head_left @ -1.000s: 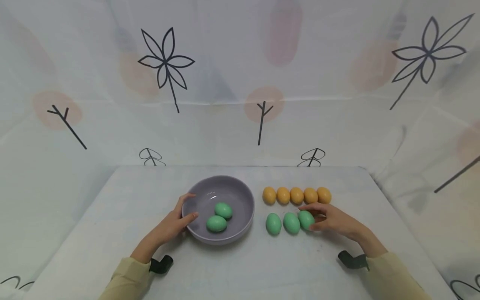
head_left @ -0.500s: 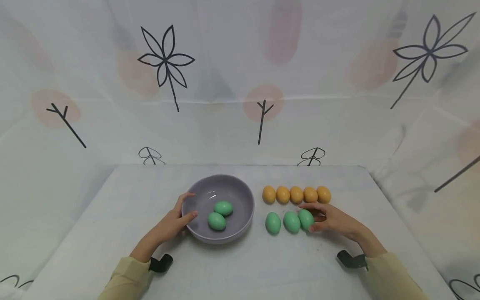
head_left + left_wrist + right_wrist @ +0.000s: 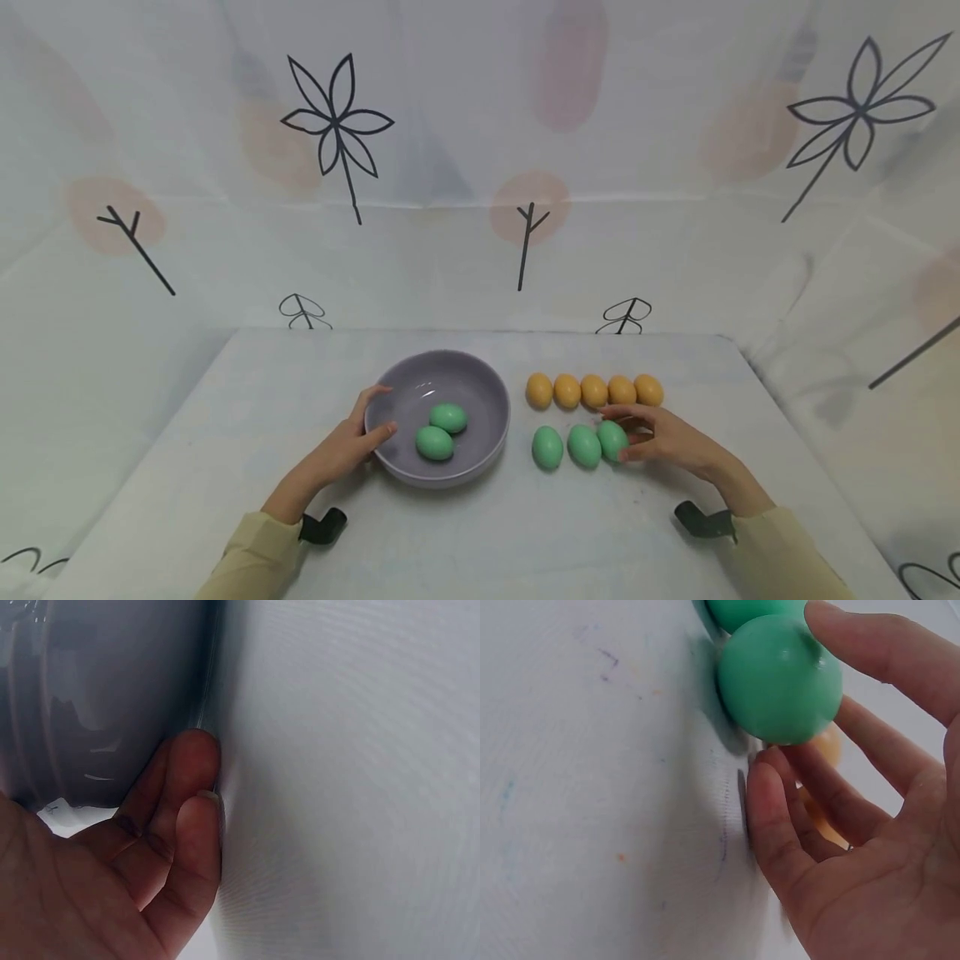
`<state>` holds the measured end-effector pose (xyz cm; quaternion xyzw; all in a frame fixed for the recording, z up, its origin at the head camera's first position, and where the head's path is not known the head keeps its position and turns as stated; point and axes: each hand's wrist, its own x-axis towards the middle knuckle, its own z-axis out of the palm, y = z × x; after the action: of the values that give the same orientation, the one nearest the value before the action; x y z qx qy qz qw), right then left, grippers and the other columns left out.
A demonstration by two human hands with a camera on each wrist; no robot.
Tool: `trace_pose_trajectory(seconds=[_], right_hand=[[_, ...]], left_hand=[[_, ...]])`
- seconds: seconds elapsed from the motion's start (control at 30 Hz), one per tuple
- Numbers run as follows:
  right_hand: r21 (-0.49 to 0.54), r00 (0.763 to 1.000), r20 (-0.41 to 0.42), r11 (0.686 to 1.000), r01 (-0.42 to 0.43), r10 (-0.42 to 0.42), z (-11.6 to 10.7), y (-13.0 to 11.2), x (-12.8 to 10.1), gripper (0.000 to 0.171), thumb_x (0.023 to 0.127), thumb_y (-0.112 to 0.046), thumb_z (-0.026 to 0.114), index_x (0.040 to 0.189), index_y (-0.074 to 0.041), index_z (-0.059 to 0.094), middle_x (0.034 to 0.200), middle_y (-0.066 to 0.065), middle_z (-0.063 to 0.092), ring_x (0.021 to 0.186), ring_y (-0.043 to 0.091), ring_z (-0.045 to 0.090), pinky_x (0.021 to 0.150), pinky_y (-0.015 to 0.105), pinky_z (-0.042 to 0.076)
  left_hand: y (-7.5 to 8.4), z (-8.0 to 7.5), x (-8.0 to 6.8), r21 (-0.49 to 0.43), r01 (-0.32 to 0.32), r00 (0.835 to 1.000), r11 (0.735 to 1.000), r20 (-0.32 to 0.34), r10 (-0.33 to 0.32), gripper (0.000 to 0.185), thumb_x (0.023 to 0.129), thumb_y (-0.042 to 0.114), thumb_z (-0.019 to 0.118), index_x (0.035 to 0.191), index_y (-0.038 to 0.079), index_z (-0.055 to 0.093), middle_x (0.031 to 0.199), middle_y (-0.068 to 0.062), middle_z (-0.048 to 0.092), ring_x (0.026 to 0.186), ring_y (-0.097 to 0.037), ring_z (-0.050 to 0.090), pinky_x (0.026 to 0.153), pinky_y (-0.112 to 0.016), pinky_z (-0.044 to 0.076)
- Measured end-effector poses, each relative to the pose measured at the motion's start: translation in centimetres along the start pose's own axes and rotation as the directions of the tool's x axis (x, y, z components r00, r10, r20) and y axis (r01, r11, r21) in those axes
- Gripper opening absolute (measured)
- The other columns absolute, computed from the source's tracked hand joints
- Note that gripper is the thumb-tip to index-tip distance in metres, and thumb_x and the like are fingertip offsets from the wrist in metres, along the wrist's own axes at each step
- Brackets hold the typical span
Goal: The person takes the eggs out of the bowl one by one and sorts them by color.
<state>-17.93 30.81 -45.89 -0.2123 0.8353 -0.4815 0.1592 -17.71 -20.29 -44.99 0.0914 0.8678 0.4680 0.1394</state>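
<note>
We see a grey-purple bowl [image 3: 437, 392] holding two green eggs [image 3: 441, 431], three more green eggs [image 3: 579, 445] beside five orange eggs [image 3: 594, 390], pale yellow sleeves [image 3: 251, 558], and a white cloth [image 3: 480, 192] printed with black flowers and pink blots.

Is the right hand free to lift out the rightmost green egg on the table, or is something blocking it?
Probably yes. The right hand already has fingers around the rightmost green egg, thumb on its near side. The middle green egg sits close on the left and the orange eggs lie behind, but nothing covers it from above.
</note>
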Motion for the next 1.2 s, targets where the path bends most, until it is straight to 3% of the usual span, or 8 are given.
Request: trace_pose_trajectory(seconds=[0.13,0.23,0.43,0.6,0.67,0.77,0.9,1.2], right_hand=[[-0.006,0.999,-0.030,1.000,-0.025,0.025,-0.1,-0.5,0.1,0.063,0.084,-0.018,0.080,0.139,-0.002,0.053,0.135,0.018,0.056,0.118,0.032,0.054,0.094,0.027,0.045],[-0.015,0.997,-0.059,0.999,-0.043,0.042,-0.4,-1.2,0.1,0.061,0.085,-0.018,0.079,0.138,-0.003,0.054,0.136,0.018,0.056,0.121,0.036,0.052,0.095,0.031,0.045],[-0.051,0.989,-0.126,0.996,-0.078,0.071,-0.4,-2.5,0.5,0.057,0.087,-0.021,0.078,0.137,-0.006,0.057,0.135,0.014,0.056,0.125,0.036,0.051,0.098,0.046,0.042],[-0.070,0.984,-0.178,0.997,-0.025,0.012,0.2,-3.7,1.4,0.048,0.089,-0.015,0.075,0.133,-0.004,0.060,0.130,0.013,0.060,0.120,0.033,0.052,0.101,0.054,0.038],[-0.062,0.980,-0.197,0.998,-0.010,-0.002,0.6,-4.2,1.9,0.044,0.089,-0.012,0.074,0.130,-0.003,0.061,0.128,0.013,0.061,0.118,0.033,0.054,0.101,0.054,0.038],[-0.025,0.978,-0.209,1.000,0.003,-0.008,1.5,-4.9,2.5,0.039,0.092,-0.009,0.071,0.129,-0.001,0.062,0.127,0.015,0.062,0.116,0.034,0.057,0.100,0.050,0.041],[-0.009,0.979,-0.201,0.999,0.042,-0.043,2.9,-6.1,3.3,0.033,0.093,-0.005,0.069,0.125,0.001,0.063,0.124,0.018,0.062,0.113,0.035,0.059,0.095,0.043,0.045],[-0.134,0.974,-0.103,0.973,0.187,-0.201,5.7,-9.6,5.8,0.028,0.091,-0.011,0.073,0.119,-0.007,0.067,0.116,0.008,0.066,0.105,0.031,0.062,0.088,0.040,0.051]], left_hand=[[0.1,0.0,0.0,0.004,0.002,1.000,1.000,0.007,-0.002,0.061,0.100,0.039,0.058,0.150,0.032,0.024,0.091,-0.013,0.053,0.067,-0.022,0.049,0.065,-0.036,0.041],[0.2,0.0,-0.1,0.007,0.007,1.000,1.000,0.015,-0.007,0.061,0.100,0.038,0.057,0.150,0.032,0.023,0.073,-0.007,0.045,0.065,-0.021,0.047,0.064,-0.036,0.041],[0.1,0.0,-0.1,0.001,0.000,1.000,1.000,0.018,0.000,0.063,0.100,0.038,0.058,0.151,0.031,0.022,0.070,-0.005,0.043,0.064,-0.021,0.047,0.063,-0.035,0.041],[-0.2,0.1,-0.1,-0.008,-0.005,1.000,1.000,0.013,0.005,0.064,0.100,0.037,0.057,0.152,0.030,0.020,0.077,-0.008,0.049,0.065,-0.021,0.047,0.063,-0.035,0.040],[-0.2,0.1,-0.1,-0.013,-0.005,1.000,1.000,0.011,0.005,0.064,0.100,0.036,0.058,0.152,0.030,0.021,0.087,-0.011,0.052,0.066,-0.022,0.047,0.063,-0.035,0.040],[-0.2,0.1,-0.1,-0.010,-0.005,1.000,1.000,0.010,0.005,0.064,0.100,0.037,0.058,0.152,0.030,0.021,0.089,-0.011,0.052,0.066,-0.022,0.047,0.063,-0.035,0.040],[-0.1,0.1,-0.1,-0.001,-0.004,1.000,1.000,0.018,0.004,0.064,0.100,0.040,0.058,0.151,0.032,0.021,0.074,-0.007,0.046,0.065,-0.021,0.047,0.063,-0.035,0.040],[-0.1,0.1,-0.2,0.008,-0.006,1.000,1.000,0.021,0.005,0.063,0.099,0.042,0.058,0.150,0.033,0.021,0.083,-0.010,0.050,0.066,-0.022,0.049,0.064,-0.035,0.041]])
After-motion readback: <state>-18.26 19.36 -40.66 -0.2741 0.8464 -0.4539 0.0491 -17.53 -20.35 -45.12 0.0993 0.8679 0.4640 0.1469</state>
